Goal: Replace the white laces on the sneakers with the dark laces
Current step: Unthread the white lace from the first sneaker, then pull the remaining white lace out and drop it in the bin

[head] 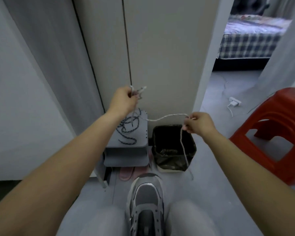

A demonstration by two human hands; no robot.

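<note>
**Lace (167, 116), white braided cord, strung in mid-air**

The left hand (124, 101) is raised in front of a pale cabinet door (160, 48). Its fingers are curled tight round a bunch of loops, and loose strands trail down from the fist. From there the lace sags across to the right hand (200, 124), where thumb and fingertips pinch it. The free end hangs down in front of a square waste bin with a black liner (174, 150).

Below the left hand, speckled dark laces (129, 129) lie tangled on top of a low grey shelf unit (126, 158). An unlaced grey mesh sneaker (146, 198) sits between the person's knees, toe pointing away. Pink slippers (126, 172) lie under the shelf unit, and a red plastic stool (276, 133) stands to the right.
</note>
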